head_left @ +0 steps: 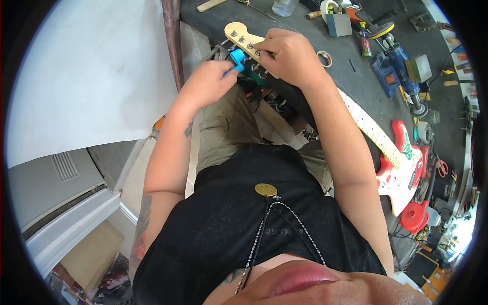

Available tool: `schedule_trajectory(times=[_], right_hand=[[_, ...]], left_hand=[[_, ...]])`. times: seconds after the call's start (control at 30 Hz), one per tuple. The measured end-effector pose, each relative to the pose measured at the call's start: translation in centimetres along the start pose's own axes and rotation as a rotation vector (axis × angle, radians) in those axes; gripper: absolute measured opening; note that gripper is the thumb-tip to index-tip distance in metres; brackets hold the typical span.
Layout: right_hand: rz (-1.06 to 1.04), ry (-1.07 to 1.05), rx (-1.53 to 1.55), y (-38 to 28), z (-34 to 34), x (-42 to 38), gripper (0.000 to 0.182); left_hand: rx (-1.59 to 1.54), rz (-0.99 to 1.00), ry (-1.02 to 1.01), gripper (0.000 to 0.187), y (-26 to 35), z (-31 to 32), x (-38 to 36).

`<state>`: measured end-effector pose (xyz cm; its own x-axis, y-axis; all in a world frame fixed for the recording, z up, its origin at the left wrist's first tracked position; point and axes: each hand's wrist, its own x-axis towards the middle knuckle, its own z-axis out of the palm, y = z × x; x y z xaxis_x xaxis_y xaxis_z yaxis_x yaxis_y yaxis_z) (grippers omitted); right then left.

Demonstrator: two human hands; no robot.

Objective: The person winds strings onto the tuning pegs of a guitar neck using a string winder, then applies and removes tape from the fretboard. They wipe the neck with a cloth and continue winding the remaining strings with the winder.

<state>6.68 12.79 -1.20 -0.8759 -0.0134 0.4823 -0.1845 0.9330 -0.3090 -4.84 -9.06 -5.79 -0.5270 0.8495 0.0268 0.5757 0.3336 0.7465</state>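
Note:
My left hand (209,84) is closed on a blue string winder (238,57), which sits beside the tuning pegs at the edge of the guitar headstock (235,31). My right hand (291,57) lies over the headstock, fingers pinched near the tuner posts; whatever is between them, possibly a string, is too small to make out. From the headstock the neck (373,127) runs under my right forearm, partly hidden, down to the red and white electric guitar body (401,175) at the right.
The dark workbench (351,76) carries a tape roll (324,59), a blue clamp-like tool (394,71), a small bottle (365,43) and a glass jar (284,7). Red scissors (443,168) and a red blower-like tool (414,217) lie by the guitar body. A white sheet (91,76) covers the left.

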Motion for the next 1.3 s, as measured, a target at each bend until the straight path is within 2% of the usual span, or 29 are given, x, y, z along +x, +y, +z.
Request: schedule_trajectory(times=[0.03,0.07,0.13,0.17,0.2,0.27,0.3,0.33,0.4,0.43,0.47,0.53,0.57,0.6,0.67,0.7,0.8,0.83,0.87,0.93,0.97,1.07,1.1,1.13,1.2,1.23,1.27,1.3], right_hand=[[0.002,-0.002,0.0,-0.1,-0.1,0.0,0.018],[0.005,0.004,-0.003,-0.4,-0.3,0.2,0.017],[0.004,0.014,-0.005,-0.5,-0.2,0.1,0.017],[-0.006,0.02,0.004,-0.2,0.0,-0.1,0.017],[-0.016,0.026,0.01,0.0,0.1,-0.1,0.017],[-0.018,0.019,-0.004,-0.1,-0.1,0.1,0.017],[-0.022,0.011,-0.014,-0.1,-0.2,0.1,0.017],[-0.022,0.009,-0.011,-0.1,-0.2,0.1,0.017],[0.01,-0.003,-0.009,-0.1,-0.2,0.2,0.016],[0.007,0.001,-0.01,-0.2,-0.2,0.2,0.016],[-0.004,0.009,0.008,-0.4,-0.3,0.2,0.015],[-0.004,0.009,0.026,-0.5,-0.6,0.0,0.014],[-0.014,-0.007,-0.003,-0.6,-0.8,0.1,0.017],[-0.026,-0.021,-0.031,-0.7,-0.9,0.2,0.021],[-0.052,-0.012,-0.03,-0.3,-0.4,-0.1,0.021],[-0.079,0.0,-0.035,-0.1,-0.3,-0.1,0.021],[-0.03,0.004,-0.008,-0.4,-0.5,-0.1,0.019],[-0.028,-0.002,-0.005,-0.4,-0.6,-0.1,0.019],[-0.022,-0.004,-0.025,-0.5,-0.8,0.0,0.019],[-0.021,0.003,-0.048,-0.6,-0.7,0.0,0.019],[-0.018,-0.001,-0.041,-0.6,-0.5,-0.1,0.018],[-0.023,-0.006,-0.019,-0.5,-0.3,0.0,0.018],[-0.028,-0.004,0.004,-0.5,-0.2,0.0,0.018],[-0.026,-0.008,0.007,-0.5,-0.1,-0.2,0.018],[-0.024,-0.004,-0.031,-0.3,-0.1,-0.1,0.017],[-0.026,0.002,-0.034,-0.2,-0.1,0.0,0.017],[-0.035,0.006,-0.041,-0.2,-0.1,0.0,0.017],[-0.04,0.003,-0.044,-0.3,-0.1,-0.2,0.017]], left_hand=[[-0.153,-0.017,0.094,0.031,0.8,-0.4,-0.4],[-0.154,-0.019,0.092,0.031,0.7,-0.3,-0.3],[-0.131,-0.241,0.255,0.03,-0.1,-0.1,0.5],[0.172,-0.109,0.21,0.029,-0.9,0.4,0.9],[0.174,-0.104,0.215,0.029,-1.9,0.6,1.0],[-0.064,0.04,0.03,0.031,0.1,-0.3,0.1],[-0.254,-0.103,0.122,0.032,0.6,-0.6,0.0],[-0.254,-0.106,0.123,0.032,0.4,-0.4,0.2],[0.076,-0.16,0.305,0.033,-1.0,0.4,1.1],[0.113,-0.031,0.208,0.032,-0.2,0.5,0.9],[0.115,-0.024,0.211,0.032,0.4,-0.1,0.8],[0.007,-0.031,0.0,0.034,2.2,-1.2,-0.4],[-0.239,-0.083,0.127,0.034,1.1,-0.7,-0.3],[-0.241,-0.086,0.127,0.034,0.9,-0.6,-0.1],[-0.036,-0.256,0.261,0.034,0.9,-0.7,0.3],[-0.033,-0.25,0.265,0.034,0.9,-0.9,0.3],[-0.127,0.005,0.058,0.037,0.4,-0.4,-0.2],[-0.37,-0.069,0.163,0.036,0.2,-0.1,-0.2],[-0.37,-0.073,0.162,0.036,0.0,0.0,0.0],[-0.074,-0.234,0.317,0.035,0.3,-0.2,0.5],[-0.071,-0.228,0.323,0.035,0.8,-0.5,0.5],[-0.051,-0.01,0.111,0.037,2.3,-0.6,-0.8],[-0.096,-0.031,0.243,0.035,2.1,-0.6,-0.7],[-0.098,-0.035,0.242,0.035,1.6,-0.5,-0.5],[-0.017,-0.181,0.343,0.032,-0.1,-0.2,0.4],[0.099,-0.079,0.296,0.032,0.3,-0.1,0.4],[0.099,-0.074,0.297,0.032,0.5,-0.3,0.4],[0.025,-0.05,0.179,0.032,0.7,-0.4,-0.1]])
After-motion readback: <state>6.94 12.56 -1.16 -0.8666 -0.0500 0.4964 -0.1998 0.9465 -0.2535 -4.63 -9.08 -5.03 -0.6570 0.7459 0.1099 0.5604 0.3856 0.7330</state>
